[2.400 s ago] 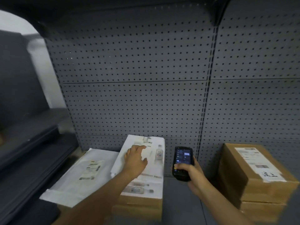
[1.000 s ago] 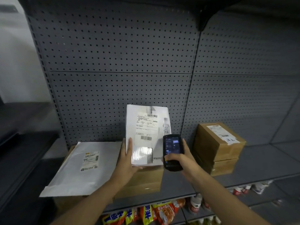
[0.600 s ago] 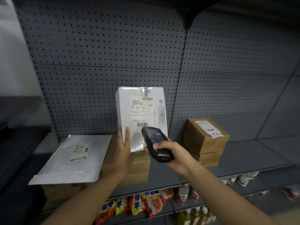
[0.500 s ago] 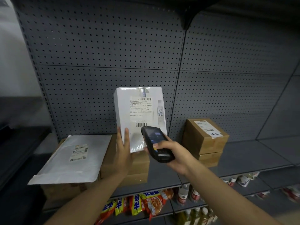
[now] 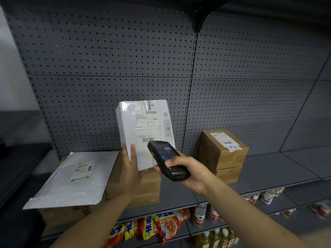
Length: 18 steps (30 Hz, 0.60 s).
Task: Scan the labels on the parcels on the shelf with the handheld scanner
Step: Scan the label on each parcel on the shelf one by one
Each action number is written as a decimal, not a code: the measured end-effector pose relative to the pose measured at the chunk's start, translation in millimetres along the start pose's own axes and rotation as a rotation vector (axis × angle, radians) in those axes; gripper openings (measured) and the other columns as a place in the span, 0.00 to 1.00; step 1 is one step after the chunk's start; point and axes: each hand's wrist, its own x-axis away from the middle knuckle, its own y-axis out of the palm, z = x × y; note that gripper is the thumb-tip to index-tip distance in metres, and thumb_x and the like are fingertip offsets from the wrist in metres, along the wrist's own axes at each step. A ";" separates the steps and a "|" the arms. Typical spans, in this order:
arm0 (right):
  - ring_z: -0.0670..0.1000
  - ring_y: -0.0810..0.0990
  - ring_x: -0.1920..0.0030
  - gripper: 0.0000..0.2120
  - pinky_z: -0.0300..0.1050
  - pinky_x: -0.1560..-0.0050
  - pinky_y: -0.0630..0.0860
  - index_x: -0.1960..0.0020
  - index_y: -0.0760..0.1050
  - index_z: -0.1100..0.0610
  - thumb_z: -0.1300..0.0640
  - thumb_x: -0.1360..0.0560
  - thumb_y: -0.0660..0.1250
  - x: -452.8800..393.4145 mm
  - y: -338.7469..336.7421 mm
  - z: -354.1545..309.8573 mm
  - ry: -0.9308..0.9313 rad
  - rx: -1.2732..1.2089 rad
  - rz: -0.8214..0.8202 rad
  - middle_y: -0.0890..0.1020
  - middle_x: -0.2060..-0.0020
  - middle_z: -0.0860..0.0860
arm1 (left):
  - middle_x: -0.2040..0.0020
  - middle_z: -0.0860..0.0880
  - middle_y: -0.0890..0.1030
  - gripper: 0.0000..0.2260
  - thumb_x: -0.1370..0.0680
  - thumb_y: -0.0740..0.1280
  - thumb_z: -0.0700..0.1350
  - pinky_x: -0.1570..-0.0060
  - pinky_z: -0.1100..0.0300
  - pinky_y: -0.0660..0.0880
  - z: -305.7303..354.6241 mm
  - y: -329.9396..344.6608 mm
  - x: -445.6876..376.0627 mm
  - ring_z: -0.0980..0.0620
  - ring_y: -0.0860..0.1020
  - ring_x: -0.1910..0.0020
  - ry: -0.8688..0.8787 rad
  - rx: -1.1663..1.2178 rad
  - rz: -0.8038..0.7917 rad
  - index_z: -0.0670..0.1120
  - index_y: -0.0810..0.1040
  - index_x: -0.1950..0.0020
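My left hand (image 5: 130, 169) holds a white box parcel (image 5: 143, 129) upright by its lower left corner, above a brown carton (image 5: 148, 187) on the grey shelf (image 5: 268, 169). Its printed label (image 5: 147, 127) faces me. My right hand (image 5: 189, 173) grips a black handheld scanner (image 5: 167, 160), whose front end points up at the barcode near the label's bottom. A flat white mailer bag (image 5: 75, 178) with its own label lies at the left on another carton. Two stacked brown boxes (image 5: 223, 154) with a label on top stand at the right.
A grey pegboard (image 5: 107, 68) backs the shelf. The shelf below carries snack bags (image 5: 161, 228) and bottles (image 5: 200, 214). A dark shelf bracket (image 5: 202, 20) hangs overhead. Another dark shelving unit stands at the far left.
My left hand lifted the white parcel from lying flat to upright. My right hand tipped the scanner from screen-up to pointing at the label. The view drew back from the shelf.
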 end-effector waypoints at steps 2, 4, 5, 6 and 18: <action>0.61 0.83 0.51 0.28 0.48 0.50 0.83 0.35 0.72 0.63 0.72 0.35 0.66 -0.6 1.7 0.7 0.006 0.017 -0.012 0.80 0.46 0.64 | 0.25 0.52 0.29 0.56 0.30 0.75 0.39 0.47 0.50 0.78 -0.4 0.2 1.2 0.41 0.52 0.23 0.011 -0.005 -0.011 0.60 0.30 0.27; 0.62 0.82 0.50 0.26 0.48 0.51 0.83 0.37 0.73 0.63 0.72 0.35 0.66 -1.8 3.5 1.2 0.007 0.023 -0.014 0.80 0.46 0.64 | 0.25 0.52 0.28 0.56 0.29 0.74 0.39 0.47 0.50 0.79 -1.0 0.2 2.9 0.41 0.53 0.23 0.010 -0.006 -0.028 0.61 0.29 0.27; 0.62 0.82 0.51 0.26 0.48 0.52 0.83 0.37 0.74 0.63 0.72 0.35 0.66 -2.3 4.3 1.6 0.006 0.019 -0.013 0.80 0.46 0.64 | 0.25 0.53 0.27 0.56 0.29 0.74 0.38 0.48 0.49 0.79 -1.8 0.6 3.7 0.41 0.54 0.23 0.009 -0.009 -0.033 0.62 0.28 0.28; 0.62 0.82 0.51 0.25 0.48 0.53 0.83 0.38 0.74 0.63 0.73 0.35 0.66 -2.8 4.8 1.8 0.005 0.014 -0.009 0.80 0.47 0.64 | 0.26 0.54 0.27 0.56 0.29 0.73 0.37 0.49 0.49 0.79 -2.0 0.6 4.5 0.41 0.55 0.24 0.006 -0.013 -0.033 0.62 0.28 0.28; 0.62 0.83 0.52 0.24 0.50 0.48 0.81 0.39 0.76 0.61 0.73 0.35 0.67 -6.7 1.4 7.7 -0.022 0.049 -0.006 0.85 0.53 0.61 | 0.26 0.54 0.28 0.55 0.29 0.74 0.41 0.44 0.42 0.77 -3.6 1.5 3.6 0.41 0.52 0.23 -0.003 -0.015 -0.048 0.62 0.28 0.28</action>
